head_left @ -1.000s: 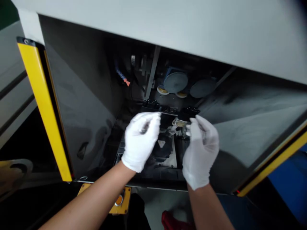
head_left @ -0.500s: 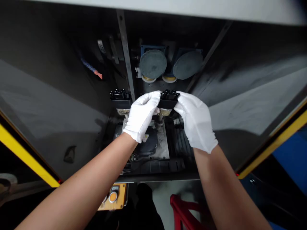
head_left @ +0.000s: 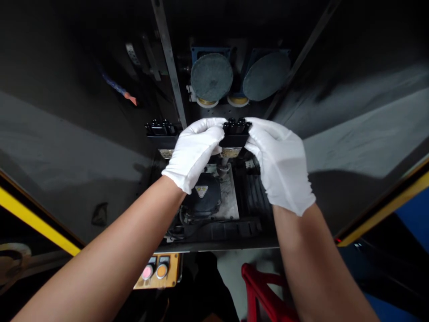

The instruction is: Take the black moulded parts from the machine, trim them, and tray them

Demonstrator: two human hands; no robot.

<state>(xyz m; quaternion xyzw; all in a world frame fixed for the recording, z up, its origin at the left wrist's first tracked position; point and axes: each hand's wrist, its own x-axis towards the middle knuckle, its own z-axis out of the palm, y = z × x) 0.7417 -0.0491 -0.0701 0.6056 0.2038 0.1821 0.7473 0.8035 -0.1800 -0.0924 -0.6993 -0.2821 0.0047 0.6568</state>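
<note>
Both my hands wear white gloves and reach into a dark machine bay. My left hand [head_left: 197, 150] is closed, its thumb and fingers pinched at the left end of a black block with several small glossy black cylindrical parts [head_left: 236, 126] standing in it. At the right end of that block, my right hand [head_left: 279, 156] has its fingers closed too, the fingertips partly hidden. A similar black block with upright black parts [head_left: 160, 128] sits left of my left hand. Below the held block shows a metallic strip [head_left: 230, 152].
Two round grey discs [head_left: 212, 77] hang at the back. A black motor-like housing [head_left: 203, 192] with a warning label lies below my hands. Grey panels [head_left: 56, 165] flank the bay. In front are a yellow button box [head_left: 172, 269] and a red frame [head_left: 264, 293].
The view has shifted slightly, uncovering more of the housing and the button box. Both hands stay at the two ends of the black block.
</note>
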